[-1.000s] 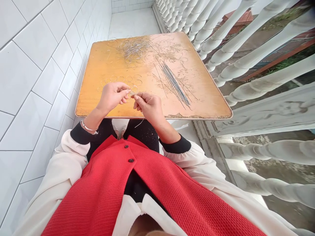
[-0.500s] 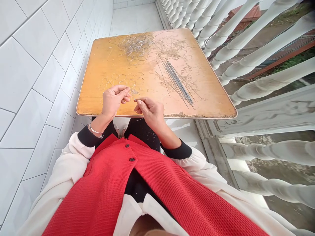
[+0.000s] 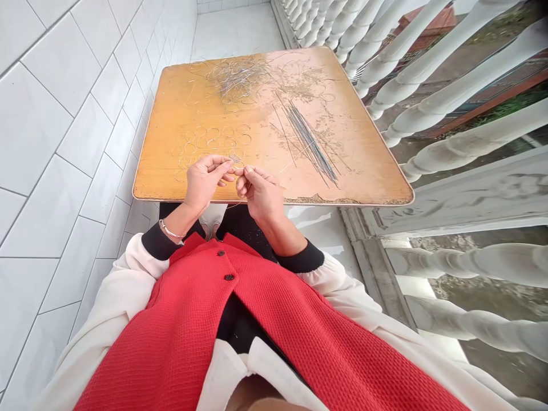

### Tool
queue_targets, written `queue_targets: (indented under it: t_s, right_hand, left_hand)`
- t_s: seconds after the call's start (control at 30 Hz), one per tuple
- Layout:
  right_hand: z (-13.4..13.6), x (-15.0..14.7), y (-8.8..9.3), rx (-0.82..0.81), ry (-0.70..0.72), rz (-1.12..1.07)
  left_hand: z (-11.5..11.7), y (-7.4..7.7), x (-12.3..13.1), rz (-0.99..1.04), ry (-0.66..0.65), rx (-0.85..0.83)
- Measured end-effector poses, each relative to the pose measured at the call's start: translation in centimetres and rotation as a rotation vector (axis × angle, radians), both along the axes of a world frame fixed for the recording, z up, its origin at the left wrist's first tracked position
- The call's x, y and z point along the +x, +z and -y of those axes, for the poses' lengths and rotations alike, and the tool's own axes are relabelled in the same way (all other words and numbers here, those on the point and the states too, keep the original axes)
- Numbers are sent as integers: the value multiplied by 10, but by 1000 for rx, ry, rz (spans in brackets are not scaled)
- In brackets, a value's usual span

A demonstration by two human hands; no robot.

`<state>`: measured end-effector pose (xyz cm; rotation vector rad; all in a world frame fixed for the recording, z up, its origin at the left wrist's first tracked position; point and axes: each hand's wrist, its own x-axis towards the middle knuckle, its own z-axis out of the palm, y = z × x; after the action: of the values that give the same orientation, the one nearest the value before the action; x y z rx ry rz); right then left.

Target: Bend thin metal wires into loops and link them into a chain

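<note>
My left hand (image 3: 208,181) is closed in a pinch over the near edge of the table (image 3: 162,123). Facing it, my right hand (image 3: 262,194) pinches too, thumb against forefinger. The fingertips nearly meet, with a thin wire (image 3: 238,170) between them; most of it is hidden by the fingers. Just beyond my hands lie several thin wire rings (image 3: 213,135) and a small cluster of short bits (image 3: 234,158). To the right, a bundle of straight dark wires (image 3: 310,142) rests slantwise on the tabletop.
A tangled heap of wire loops (image 3: 240,79) lies at the table's far side, with scattered loose strands (image 3: 302,85) beside it. A white tiled wall (image 3: 55,154) runs along the left. White balusters (image 3: 419,114) line the right.
My hands have come closer together, the left moving right and slightly down, so the fingertips now almost touch. The wires on the table lie as before.
</note>
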<state>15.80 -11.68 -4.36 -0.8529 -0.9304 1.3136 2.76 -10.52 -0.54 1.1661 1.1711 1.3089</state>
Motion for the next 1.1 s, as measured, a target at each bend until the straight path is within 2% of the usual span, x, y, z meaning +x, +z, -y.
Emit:
queue_targets:
  t_s: [0.23, 0.47, 0.63, 0.83, 0.93, 1.1]
  right_hand:
    - [4, -5, 2, -42, 50, -14]
    - [8, -9, 3, -117, 92, -40]
    - [10, -12, 4, -171, 152, -35]
    - [11, -15, 3, -202, 158, -84]
    - [12, -15, 2, -215, 175, -127]
    - [11, -15, -2, -231, 176, -137]
  left_hand:
    - [-9, 12, -10, -4, -105, -32]
    - [-4, 10, -19, 34, -154, -40]
    - [-3, 11, -19, 34, -106, -41]
    - [-3, 14, -17, 7, -55, -42]
    - [0, 12, -17, 27, -69, -61]
    - [5, -1, -22, 69, -115, -31]
